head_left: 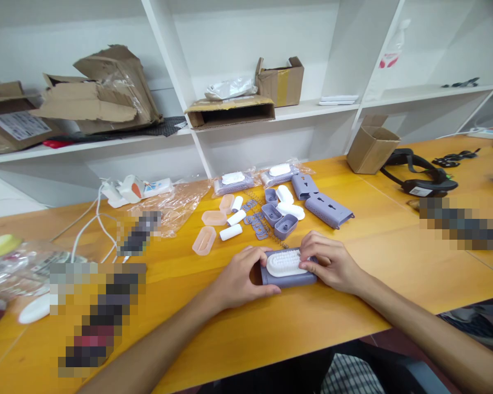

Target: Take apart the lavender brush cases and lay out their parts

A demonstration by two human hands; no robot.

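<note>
A grey-purple plastic case [290,282] lies on the table in front of me, with a white bristle brush head [282,264] on top, bristles up. My left hand [241,273] grips the case's left end between thumb and fingers. The fingers of my right hand [331,264] pinch the right end of the brush head; its fingertips are partly hidden. Just beyond lie grey cups [286,225], loose white brush heads [291,211], thin coil springs [278,238], flat grey plates [256,225], white cylinders [230,232] and peach translucent trays [204,241]. Further grey casings [329,210] are behind my right hand.
Two plastic-wrapped brush units [233,183] lie at the back. A power strip [158,187] with white cables and clear plastic film [181,202] is at left. A cardboard box [373,145] and black headset [425,178] stand at right. White shelves [238,137] hold more boxes.
</note>
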